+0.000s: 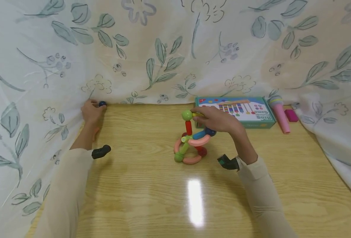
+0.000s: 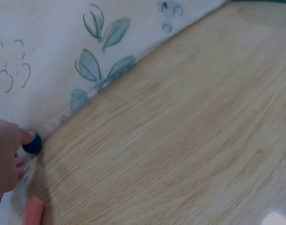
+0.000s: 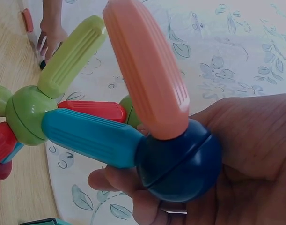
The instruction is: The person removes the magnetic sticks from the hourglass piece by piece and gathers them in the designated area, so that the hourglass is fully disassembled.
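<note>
The ball-and-stick model (image 1: 199, 141) stands at 8 o'clock from the Ring Game box (image 1: 250, 114); the right hand (image 1: 215, 118), fingers curled, grips its yellow stick (image 1: 197, 114) at the top. At the model's 10 o'clock the left hand (image 1: 91, 112) pinches a loose navy ball (image 1: 102, 103). The smooth plastic should be light and stiff, the ball apt to roll, joints likely to pop apart; best held by the green hub (image 1: 189, 137)

Tabletop (image 1: 145, 198): evenly bright; hard white glare low centre.
Right sleeve (image 1: 261, 191): soft shadow alongside.
Left wrist view: soft, hazy; glare in bottom right corner.
Navy ball (image 3: 180, 161): dull sheen, fairly crisp.
</note>
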Tool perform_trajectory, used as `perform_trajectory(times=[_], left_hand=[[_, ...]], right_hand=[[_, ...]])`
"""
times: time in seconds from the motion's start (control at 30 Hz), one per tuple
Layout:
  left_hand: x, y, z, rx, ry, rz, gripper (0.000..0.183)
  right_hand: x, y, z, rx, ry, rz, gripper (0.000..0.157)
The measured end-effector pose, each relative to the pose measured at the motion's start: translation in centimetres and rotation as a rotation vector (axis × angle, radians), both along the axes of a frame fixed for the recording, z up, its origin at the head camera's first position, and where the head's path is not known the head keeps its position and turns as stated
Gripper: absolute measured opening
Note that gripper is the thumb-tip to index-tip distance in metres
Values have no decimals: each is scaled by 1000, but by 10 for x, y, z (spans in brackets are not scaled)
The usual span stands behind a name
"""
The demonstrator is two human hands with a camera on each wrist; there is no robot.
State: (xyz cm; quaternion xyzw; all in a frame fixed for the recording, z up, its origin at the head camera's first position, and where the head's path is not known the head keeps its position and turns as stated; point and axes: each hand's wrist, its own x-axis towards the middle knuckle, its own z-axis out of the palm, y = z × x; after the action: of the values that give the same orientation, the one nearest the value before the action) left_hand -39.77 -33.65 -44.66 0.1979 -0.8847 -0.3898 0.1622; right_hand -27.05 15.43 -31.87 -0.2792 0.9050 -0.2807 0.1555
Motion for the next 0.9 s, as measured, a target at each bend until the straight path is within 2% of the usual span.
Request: perform_trajectory(times=[0.1, 0.2, 0.27, 0.37, 0.43, 0.5, 0.6, 0.7, 0.8, 0.9], left_hand=[[2, 14, 9, 49, 148, 76, 41], [6, 40, 23, 74, 315, 76, 32], [12, 61, 36, 60, 393, 12, 30], [28, 99, 56, 31, 444, -171, 33], [39, 127, 68, 37, 418, -327, 40], [51, 155, 76, 54, 360, -511, 47], [68, 190, 82, 104, 219, -791, 51], [85, 217, 84, 132, 75, -1016, 49], [96, 238, 86, 109, 2, -1152, 52], [102, 256, 88, 64, 16, -1215, 57]], right_hand=[[1, -1, 2, -5, -6, 0, 46], [2, -1, 3, -3, -3, -5, 47], [2, -1, 3, -1, 3, -5, 46], [1, -2, 3, -4, 11, -6, 40], [1, -1, 3, -15, 16, -14, 34], [0, 0, 3, -28, 14, -22, 29], [-1, 0, 2, -37, 5, -16, 26], [-5, -3, 3, -31, -27, 17, 25], [-6, -5, 9, -15, -62, 37, 25], [-4, -5, 15, 2, -77, 23, 26]])
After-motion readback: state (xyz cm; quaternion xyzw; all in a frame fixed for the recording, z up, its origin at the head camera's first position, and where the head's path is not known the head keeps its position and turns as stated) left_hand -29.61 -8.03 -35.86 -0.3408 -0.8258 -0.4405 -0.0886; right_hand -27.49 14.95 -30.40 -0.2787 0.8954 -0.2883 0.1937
